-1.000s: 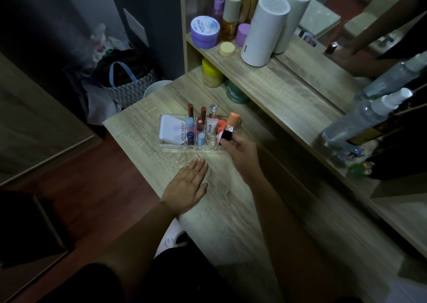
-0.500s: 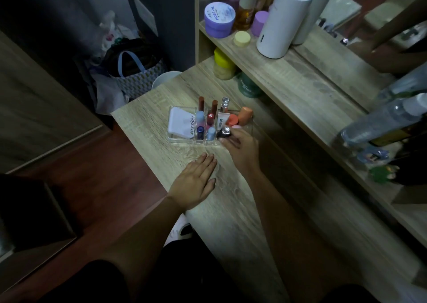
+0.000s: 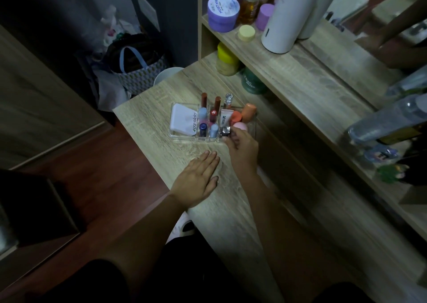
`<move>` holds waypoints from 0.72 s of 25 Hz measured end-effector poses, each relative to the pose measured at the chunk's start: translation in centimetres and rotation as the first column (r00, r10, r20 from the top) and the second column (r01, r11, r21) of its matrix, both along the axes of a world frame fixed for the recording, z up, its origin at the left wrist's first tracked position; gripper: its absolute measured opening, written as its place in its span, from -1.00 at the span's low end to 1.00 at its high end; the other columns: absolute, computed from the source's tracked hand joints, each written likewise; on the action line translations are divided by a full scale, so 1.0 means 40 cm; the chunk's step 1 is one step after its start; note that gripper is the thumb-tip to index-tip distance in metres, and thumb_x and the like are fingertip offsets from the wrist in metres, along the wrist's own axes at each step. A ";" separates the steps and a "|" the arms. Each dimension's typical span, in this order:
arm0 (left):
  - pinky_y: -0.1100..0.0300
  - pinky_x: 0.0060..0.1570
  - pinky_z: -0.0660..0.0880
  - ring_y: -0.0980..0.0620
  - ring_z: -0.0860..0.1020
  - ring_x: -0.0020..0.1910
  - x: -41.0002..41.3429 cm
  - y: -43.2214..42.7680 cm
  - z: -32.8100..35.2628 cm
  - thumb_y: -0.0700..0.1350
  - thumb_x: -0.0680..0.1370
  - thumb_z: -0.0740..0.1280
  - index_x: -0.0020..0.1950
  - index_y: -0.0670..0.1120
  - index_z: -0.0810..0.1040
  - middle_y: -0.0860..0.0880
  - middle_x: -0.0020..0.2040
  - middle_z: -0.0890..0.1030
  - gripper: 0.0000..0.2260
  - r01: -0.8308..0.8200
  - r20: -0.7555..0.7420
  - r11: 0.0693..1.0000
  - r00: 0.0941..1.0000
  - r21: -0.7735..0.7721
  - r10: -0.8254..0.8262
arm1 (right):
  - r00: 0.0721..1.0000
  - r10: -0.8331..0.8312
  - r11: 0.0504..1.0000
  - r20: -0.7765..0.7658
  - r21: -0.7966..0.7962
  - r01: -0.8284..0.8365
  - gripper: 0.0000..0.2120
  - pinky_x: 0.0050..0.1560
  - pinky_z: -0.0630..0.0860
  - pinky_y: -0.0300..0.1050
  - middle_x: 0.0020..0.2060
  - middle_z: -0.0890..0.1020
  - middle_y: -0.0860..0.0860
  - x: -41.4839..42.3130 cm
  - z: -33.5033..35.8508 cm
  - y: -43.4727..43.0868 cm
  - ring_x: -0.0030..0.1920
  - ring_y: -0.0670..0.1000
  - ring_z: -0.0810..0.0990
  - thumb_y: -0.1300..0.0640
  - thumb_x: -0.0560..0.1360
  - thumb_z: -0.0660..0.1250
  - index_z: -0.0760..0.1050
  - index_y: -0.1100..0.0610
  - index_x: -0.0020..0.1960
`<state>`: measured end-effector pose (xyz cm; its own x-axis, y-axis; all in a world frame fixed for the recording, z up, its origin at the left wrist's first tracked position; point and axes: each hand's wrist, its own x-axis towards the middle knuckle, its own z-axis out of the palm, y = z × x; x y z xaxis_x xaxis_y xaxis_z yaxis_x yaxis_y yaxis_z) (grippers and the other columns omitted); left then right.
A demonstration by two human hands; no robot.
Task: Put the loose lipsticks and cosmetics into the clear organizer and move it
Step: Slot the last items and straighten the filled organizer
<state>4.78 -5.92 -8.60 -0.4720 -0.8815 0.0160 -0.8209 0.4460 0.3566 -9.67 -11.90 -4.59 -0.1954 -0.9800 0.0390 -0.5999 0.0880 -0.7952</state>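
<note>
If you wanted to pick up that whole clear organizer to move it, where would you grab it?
Probably by its two short end walls, one hand from each side. The clear organizer is a low, wide tray packed with upright lipsticks, so a level two-sided hold should keep them standing. The left hand lies flat on the desk, free for the end by the white compact; the right hand is already at the other end.

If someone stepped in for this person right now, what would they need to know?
Left hand: flat on the desk, holding nothing.
Right hand: fingertips on a small dark silvery cosmetic at the clear organizer's near edge; whether they grip it is unclear.
Done: white compact, lipsticks and tubes sit in the organizer.
Left: seat that last piece, then move the organizer.
</note>
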 end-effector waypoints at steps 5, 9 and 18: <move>-0.09 0.40 0.30 -0.16 0.30 0.45 0.000 0.003 0.003 -0.04 0.56 0.25 0.42 -0.20 0.33 -0.18 0.43 0.39 -0.53 0.000 -0.016 1.000 1.000 0.005 0.000 | 0.999 0.003 1.000 -0.051 -0.008 -0.004 -0.74 0.04 0.56 0.10 -0.06 0.65 0.25 0.008 0.002 -0.008 -0.05 0.18 0.61 0.31 0.43 0.39 0.56 0.30 0.11; -0.06 0.44 0.23 -0.17 0.27 0.47 -0.001 0.004 0.019 -0.04 0.57 0.24 0.44 -0.23 0.29 -0.21 0.45 0.35 -0.52 0.012 -0.059 0.999 0.998 0.033 -0.010 | 0.997 0.039 0.999 -0.068 0.040 -0.036 -0.70 0.07 0.54 0.14 -0.04 0.63 0.24 0.002 0.006 -0.004 -0.02 0.17 0.60 0.30 0.45 0.37 0.54 0.26 0.18; -0.04 0.31 0.34 -0.26 0.39 0.27 0.090 -0.050 0.075 -0.12 0.42 0.47 0.32 -0.30 0.32 -0.32 0.25 0.43 -0.42 -0.713 -0.408 0.631 0.501 0.304 0.763 | 0.966 -0.260 0.950 0.010 0.180 0.254 -0.24 0.26 0.38 -0.09 0.28 0.46 0.15 -0.047 -0.009 0.052 0.28 0.12 0.43 0.10 0.26 0.56 0.30 0.17 0.36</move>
